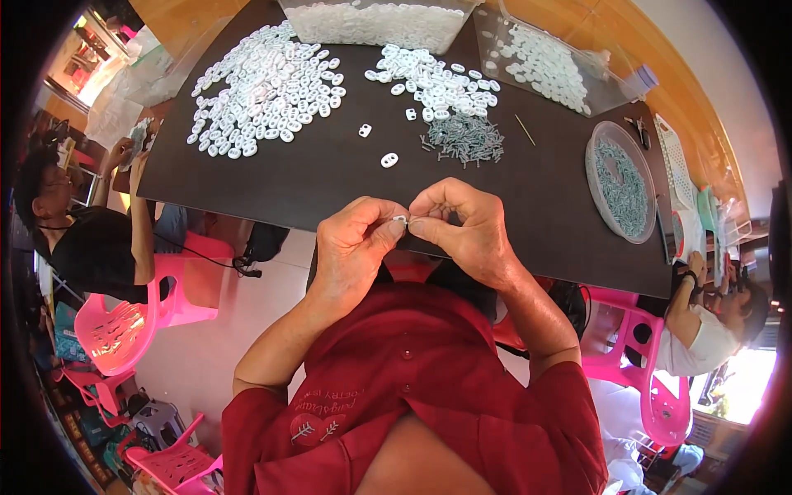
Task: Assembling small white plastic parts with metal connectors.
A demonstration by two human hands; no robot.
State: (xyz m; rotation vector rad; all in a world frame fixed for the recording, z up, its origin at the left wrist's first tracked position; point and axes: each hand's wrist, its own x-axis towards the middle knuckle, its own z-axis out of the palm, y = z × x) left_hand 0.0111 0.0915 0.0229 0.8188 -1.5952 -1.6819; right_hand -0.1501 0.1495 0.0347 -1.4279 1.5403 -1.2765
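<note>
Just above the table's near edge, my left hand (353, 252) pinches a small white plastic piece (399, 219) between thumb and forefinger. My right hand (469, 233) meets it there, its thumb and forefinger pressed together at the piece's right side. Whatever those right fingertips grip is too small to make out. Beyond my hands lie a loose white oval piece with two holes (389, 160) and two smaller white pieces, one of them squarish (365, 130). A heap of thin grey-green pins or screws (464, 139) touches the near side of a pile of white oval pieces (437, 87).
A larger white pile (264, 91) covers the far left of the dark table (247, 181). Clear bins (371, 37) of white pieces stand behind. At right are a round tray (591, 177) of grey-green pins, a thin stick (525, 129) and pliers (639, 130). People sit at both sides.
</note>
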